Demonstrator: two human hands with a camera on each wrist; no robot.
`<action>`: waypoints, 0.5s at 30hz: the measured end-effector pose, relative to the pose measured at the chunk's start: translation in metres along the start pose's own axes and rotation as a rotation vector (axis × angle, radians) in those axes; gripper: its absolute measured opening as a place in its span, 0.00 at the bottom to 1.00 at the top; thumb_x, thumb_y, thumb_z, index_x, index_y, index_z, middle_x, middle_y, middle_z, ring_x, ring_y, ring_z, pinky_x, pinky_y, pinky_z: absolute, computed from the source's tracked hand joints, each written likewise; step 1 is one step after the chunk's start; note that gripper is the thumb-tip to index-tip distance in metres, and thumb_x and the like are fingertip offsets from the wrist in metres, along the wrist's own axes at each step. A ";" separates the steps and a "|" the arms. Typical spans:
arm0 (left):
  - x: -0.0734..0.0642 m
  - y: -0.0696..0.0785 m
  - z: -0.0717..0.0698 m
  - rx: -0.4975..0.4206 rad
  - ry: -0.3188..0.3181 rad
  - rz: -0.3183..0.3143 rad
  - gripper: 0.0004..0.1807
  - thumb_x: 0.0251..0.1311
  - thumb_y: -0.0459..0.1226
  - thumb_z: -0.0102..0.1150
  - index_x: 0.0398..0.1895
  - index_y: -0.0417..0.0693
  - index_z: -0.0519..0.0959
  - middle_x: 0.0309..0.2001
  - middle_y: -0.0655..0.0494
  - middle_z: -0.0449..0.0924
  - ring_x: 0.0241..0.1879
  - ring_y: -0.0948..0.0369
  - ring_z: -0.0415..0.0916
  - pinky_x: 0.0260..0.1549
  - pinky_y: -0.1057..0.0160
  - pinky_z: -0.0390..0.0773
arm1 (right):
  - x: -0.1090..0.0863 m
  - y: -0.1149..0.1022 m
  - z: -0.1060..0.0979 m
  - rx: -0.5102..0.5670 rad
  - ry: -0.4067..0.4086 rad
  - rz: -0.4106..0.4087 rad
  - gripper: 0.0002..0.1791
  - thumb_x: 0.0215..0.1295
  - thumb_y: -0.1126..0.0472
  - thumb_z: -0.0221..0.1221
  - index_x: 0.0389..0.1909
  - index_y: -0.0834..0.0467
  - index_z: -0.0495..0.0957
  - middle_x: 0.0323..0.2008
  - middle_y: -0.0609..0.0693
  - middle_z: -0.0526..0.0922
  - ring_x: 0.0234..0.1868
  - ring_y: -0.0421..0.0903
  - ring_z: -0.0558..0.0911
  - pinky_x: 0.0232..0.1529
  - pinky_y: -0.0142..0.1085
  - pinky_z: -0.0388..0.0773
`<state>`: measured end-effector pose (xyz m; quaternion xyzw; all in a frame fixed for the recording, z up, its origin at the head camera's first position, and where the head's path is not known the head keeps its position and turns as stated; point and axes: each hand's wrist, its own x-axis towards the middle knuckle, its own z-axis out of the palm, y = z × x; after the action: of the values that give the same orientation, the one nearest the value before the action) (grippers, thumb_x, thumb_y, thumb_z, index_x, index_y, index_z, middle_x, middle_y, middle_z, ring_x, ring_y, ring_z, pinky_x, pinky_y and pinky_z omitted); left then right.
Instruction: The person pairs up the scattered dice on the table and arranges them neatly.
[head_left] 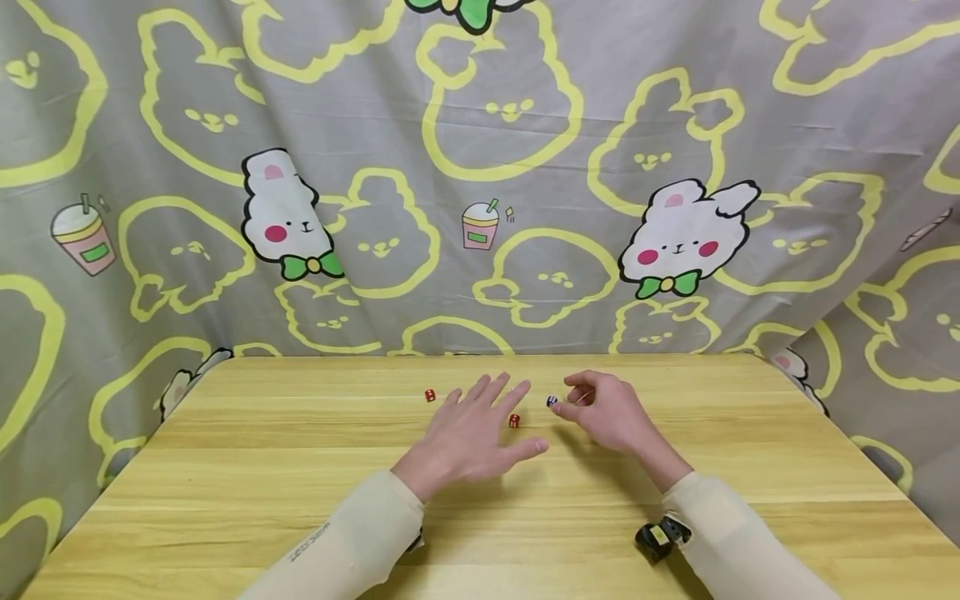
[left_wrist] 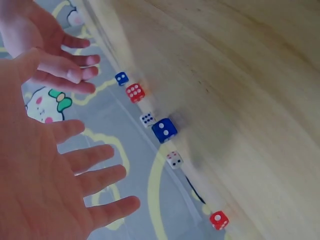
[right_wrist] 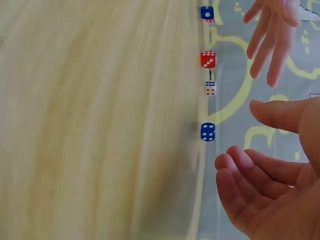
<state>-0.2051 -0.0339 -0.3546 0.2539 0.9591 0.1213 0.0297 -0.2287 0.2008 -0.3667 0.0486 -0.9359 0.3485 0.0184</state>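
Head view: left hand (head_left: 472, 432) splayed, right hand (head_left: 611, 412) loosely curved near blue die (head_left: 551, 401)

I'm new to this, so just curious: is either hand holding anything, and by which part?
Nothing is held: the left hand is spread open, and the right hand is near a blue die without gripping it.

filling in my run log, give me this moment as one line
left hand: fingers spread, holding nothing | right hand: holding nothing, near blue die | red dice: on table
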 end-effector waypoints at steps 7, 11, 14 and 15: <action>0.008 0.004 0.003 0.002 -0.050 0.034 0.46 0.71 0.72 0.46 0.86 0.65 0.55 0.87 0.54 0.52 0.86 0.49 0.50 0.82 0.36 0.53 | 0.011 0.005 0.005 0.021 -0.040 0.031 0.22 0.68 0.55 0.70 0.57 0.63 0.83 0.41 0.53 0.87 0.39 0.46 0.82 0.38 0.35 0.77; 0.012 0.006 0.005 0.035 -0.080 0.069 0.45 0.73 0.70 0.44 0.86 0.62 0.55 0.87 0.56 0.52 0.86 0.51 0.50 0.83 0.38 0.50 | 0.014 0.006 0.006 0.032 -0.057 0.053 0.20 0.68 0.56 0.71 0.54 0.63 0.84 0.39 0.53 0.87 0.36 0.45 0.82 0.36 0.35 0.76; 0.016 0.008 0.007 0.060 -0.111 0.084 0.45 0.74 0.70 0.43 0.86 0.62 0.55 0.87 0.59 0.52 0.87 0.53 0.49 0.84 0.38 0.48 | 0.016 0.006 0.007 0.043 -0.068 0.070 0.18 0.67 0.57 0.71 0.53 0.63 0.85 0.37 0.53 0.87 0.32 0.44 0.82 0.33 0.35 0.76; 0.017 0.009 0.007 0.064 -0.121 0.086 0.44 0.74 0.70 0.43 0.86 0.61 0.55 0.87 0.59 0.52 0.87 0.53 0.48 0.84 0.38 0.47 | 0.017 0.006 0.007 0.045 -0.071 0.075 0.17 0.67 0.58 0.71 0.52 0.63 0.85 0.36 0.53 0.87 0.31 0.43 0.82 0.32 0.35 0.76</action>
<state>-0.2144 -0.0167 -0.3595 0.3027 0.9471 0.0763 0.0742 -0.2465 0.1997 -0.3746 0.0265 -0.9290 0.3679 -0.0290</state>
